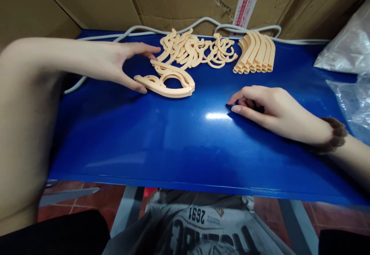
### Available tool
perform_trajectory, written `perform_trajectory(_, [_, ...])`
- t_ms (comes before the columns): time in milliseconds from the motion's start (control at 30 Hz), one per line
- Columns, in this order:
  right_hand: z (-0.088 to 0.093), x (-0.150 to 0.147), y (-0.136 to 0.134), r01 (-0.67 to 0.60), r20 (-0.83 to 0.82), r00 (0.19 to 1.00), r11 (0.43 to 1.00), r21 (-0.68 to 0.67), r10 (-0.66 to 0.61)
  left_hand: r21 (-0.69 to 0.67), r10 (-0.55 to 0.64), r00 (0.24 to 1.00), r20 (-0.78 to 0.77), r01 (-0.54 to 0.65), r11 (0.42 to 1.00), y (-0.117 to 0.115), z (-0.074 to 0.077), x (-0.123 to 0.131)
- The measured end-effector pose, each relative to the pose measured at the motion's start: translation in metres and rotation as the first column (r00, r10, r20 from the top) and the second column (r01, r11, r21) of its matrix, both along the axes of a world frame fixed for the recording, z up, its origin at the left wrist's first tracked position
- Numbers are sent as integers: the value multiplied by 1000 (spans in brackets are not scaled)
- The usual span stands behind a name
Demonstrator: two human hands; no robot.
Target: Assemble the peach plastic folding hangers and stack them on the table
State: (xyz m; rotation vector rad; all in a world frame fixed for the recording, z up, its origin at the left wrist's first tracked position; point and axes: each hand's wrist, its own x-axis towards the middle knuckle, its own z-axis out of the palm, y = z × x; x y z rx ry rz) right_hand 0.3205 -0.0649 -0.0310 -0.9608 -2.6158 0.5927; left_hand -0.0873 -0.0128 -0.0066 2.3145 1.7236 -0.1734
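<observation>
My left hand (121,63) reaches in from the left with thumb and fingers spread wide. Its thumb tip is at the end of a beige plastic folding hanger (170,91), which lies folded on the blue table, and the fingertips are by another beige piece just behind it. My right hand (257,106) rests low over the table on the right, fingers curled in and thumb close to the index finger. Nothing shows plainly in it; the inside of the curl is in shadow. A loose heap of curved beige hanger parts (190,50) lies beyond my left fingertips.
Beige hanger arms (257,54) lie in a neat row at the back right, beside a group of hook parts (219,52). A white cable (138,28) runs along the cardboard (179,4) at the back. Clear plastic bags (347,46) lie at right. The blue table (173,143) ends near my lap.
</observation>
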Motion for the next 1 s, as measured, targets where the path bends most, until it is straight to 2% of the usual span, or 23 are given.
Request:
perform_trajectory(300, [-1,-3,0,11,7,1000,1000,4,-11,19,-59,997,50,58,998,10,-8,-12])
perform_trajectory(600, [0,-1,0,19,6,1000,1000,-16,-19,58,-17,999,28,15,998,9,-7,-10])
perform_trajectory(833, [0,-3,0,24,7,1000,999,-33,-24,106,-76,996,41,71,992,11,-10,-16])
perform_trajectory(1000, [1,-2,0,18,12,1000,1000,-23,-17,105,-63,997,39,59,993,10,-9,-15])
